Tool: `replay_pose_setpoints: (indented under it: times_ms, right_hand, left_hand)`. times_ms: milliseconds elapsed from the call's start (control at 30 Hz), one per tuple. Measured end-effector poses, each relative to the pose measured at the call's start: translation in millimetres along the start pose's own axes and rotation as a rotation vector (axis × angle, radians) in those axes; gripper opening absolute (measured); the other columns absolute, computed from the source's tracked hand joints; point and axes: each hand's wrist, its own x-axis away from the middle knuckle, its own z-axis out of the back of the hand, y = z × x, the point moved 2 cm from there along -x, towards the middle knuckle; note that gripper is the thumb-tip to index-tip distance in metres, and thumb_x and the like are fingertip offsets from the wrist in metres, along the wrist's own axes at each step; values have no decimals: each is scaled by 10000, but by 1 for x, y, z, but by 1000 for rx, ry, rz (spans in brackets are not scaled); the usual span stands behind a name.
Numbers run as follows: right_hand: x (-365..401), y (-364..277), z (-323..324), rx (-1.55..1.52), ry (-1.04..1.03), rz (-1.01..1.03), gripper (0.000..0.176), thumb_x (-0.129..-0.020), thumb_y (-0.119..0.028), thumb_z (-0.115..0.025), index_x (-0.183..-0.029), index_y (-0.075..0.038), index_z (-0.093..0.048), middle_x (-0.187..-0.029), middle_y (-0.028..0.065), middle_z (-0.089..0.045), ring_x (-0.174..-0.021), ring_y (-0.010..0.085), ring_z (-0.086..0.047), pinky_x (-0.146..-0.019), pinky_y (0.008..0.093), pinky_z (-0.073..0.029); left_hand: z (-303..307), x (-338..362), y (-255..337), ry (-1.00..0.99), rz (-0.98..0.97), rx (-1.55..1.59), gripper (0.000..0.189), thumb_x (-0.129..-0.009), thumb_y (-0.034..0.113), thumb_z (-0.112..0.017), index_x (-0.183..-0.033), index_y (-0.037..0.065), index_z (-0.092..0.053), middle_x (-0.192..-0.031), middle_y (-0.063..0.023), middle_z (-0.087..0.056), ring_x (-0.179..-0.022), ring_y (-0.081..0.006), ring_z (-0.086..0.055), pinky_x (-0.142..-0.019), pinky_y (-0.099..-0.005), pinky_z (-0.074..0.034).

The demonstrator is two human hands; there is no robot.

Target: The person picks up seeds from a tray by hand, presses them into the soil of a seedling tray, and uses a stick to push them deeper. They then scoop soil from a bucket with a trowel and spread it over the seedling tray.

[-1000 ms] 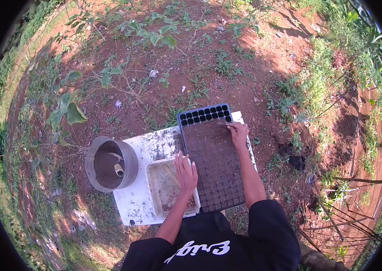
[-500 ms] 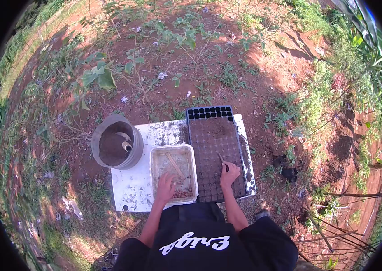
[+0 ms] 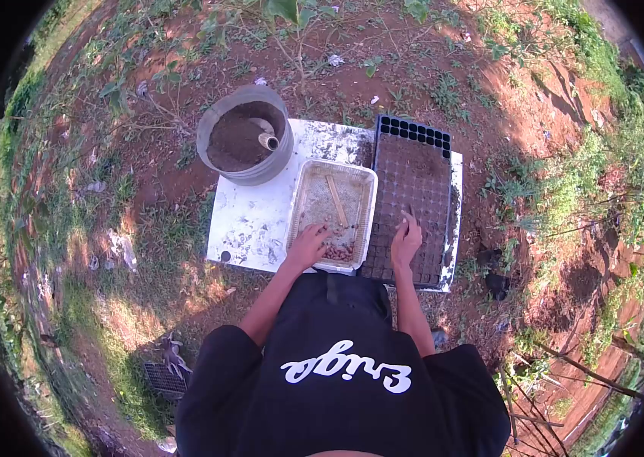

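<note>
And there lay the seed tray (image 3: 416, 131), on the right side of the board (image 3: 250, 228), soil (image 3: 417, 186) in most of its cells and two rows at the far end bare and black! Over its middle hung the right hand (image 3: 406, 242), finger and thumb pinched on a thin stick (image 3: 409, 210) that pointed away from the body. Here was a tender spot: a push too deep, or a slanted one, could have broken the thin wall of soil between cells, and a dragging wrist could have smeared the near rows.

Just beside the tray sat the basin (image 3: 314, 199), and over its near left part was the left hand (image 3: 308, 245), well apart from the right, fingers bent close to the reddish seeds (image 3: 339, 252). Whether they had closed on any, I couldn't tell; the view was too small and the hand covered its own fingertips. The seeds lay in a loose heap, so a careless pinch might have taken two at once or let one drop. A strip of wood (image 3: 336, 201) lay across the basin floor, where it could have snagged a sweeping finger.

Farther out, at the board's far left corner, stood the bucket (image 3: 265, 172), soil inside and a tube (image 3: 268, 142) leaning there. Any stray knock from the left arm, and that corner looked the likeliest place for a spill!
</note>
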Motion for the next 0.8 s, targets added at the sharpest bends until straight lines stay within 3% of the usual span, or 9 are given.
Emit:
replay_pose_setpoints:
  times_ms: [67, 100, 167, 267, 433, 500, 633, 700, 800]
  right_hand:
    - [10, -24, -13, -91, -143, 194, 254, -900, 13, -566, -1085, -85, -711, -882, 89, -651, -857, 269, -537, -807, 389, -443]
    - [15, -34, -17, -91, -149, 189, 254, -900, 13, -566, -1085, -85, -711, -882, 89, -651, -857, 269, -537, -807, 389, -443]
    - [24, -57, -29, -63, -309, 434, 303, -848, 57, -553, -1081, -66, -703, -865, 106, -647, -903, 283, -543, -835, 412, -444]
    - [35, -64, -51, 35, -392, 599, 315, -800, 34, -579, -1062, -82, -709, -868, 95, -655, -945, 303, -547, -873, 427, -433]
    - [36, -62, -73, 303, -585, 660, 213, -785, -85, -643, -986, -107, -708, -905, 74, -687, -973, 301, -564, -898, 434, -417]
    - [42, -55, -80, 375, -657, 700, 189, -779, -134, -667, -963, -117, -706, -910, 67, -696, -976, 290, -570, -897, 431, -412]
    - [49, -54, -80, 487, -768, 733, 163, -761, -177, -705, -911, -119, -684, -882, 90, -703, -959, 295, -625, -889, 436, -418]
    - [50, -57, -80, 539, -793, 741, 167, -756, -185, -716, -907, -125, -680, -871, 94, -702, -950, 298, -643, -887, 440, -420]
    - [51, -58, -79, 510, -835, 716, 178, -744, -192, -731, -904, -138, -674, -873, 103, -701, -951, 297, -661, -881, 439, -436]
  left_hand:
    - [2, 0, 1, 30, -38, 22, 418, -794, 147, -704, -1198, 68, -627, -1249, -130, -567, -1182, -344, -530, -1009, -444, -453]
    - [3, 0, 0, 26, -33, 22, 418, -794, 147, -704, -1198, 68, -627, -1249, -130, -567, -1182, -344, -530, -1009, -444, -453]
    - [4, -1, -2, -63, 60, 89, 414, -778, 141, -722, -1170, 49, -627, -1224, -138, -576, -1169, -350, -538, -988, -435, -462]
    - [-2, -6, -10, -70, 49, 131, 386, -757, 119, -736, -1119, 19, -644, -1112, -171, -633, -1087, -370, -592, -941, -439, -486]
    - [2, -9, -9, -111, 72, 284, 341, -723, 82, -744, -1046, 2, -673, -970, -189, -671, -962, -381, -646, -869, -436, -524]
    - [8, -7, -5, 64, -44, 192, 295, -661, 51, -744, -938, -17, -669, -884, -213, -662, -827, -388, -656, -751, -439, -526]
    - [5, -9, -10, -40, 91, 147, 246, -619, 35, -753, -843, -10, -662, -819, -205, -661, -797, -381, -659, -724, -442, -519]
    - [2, -10, -16, -132, 178, 185, 331, -582, 57, -822, -864, -11, -661, -876, -203, -664, -851, -384, -653, -749, -450, -517]
    - [-2, -9, -21, -69, 161, 203, 315, -582, 54, -824, -845, -12, -663, -822, -205, -658, -824, -388, -652, -745, -447, -517]
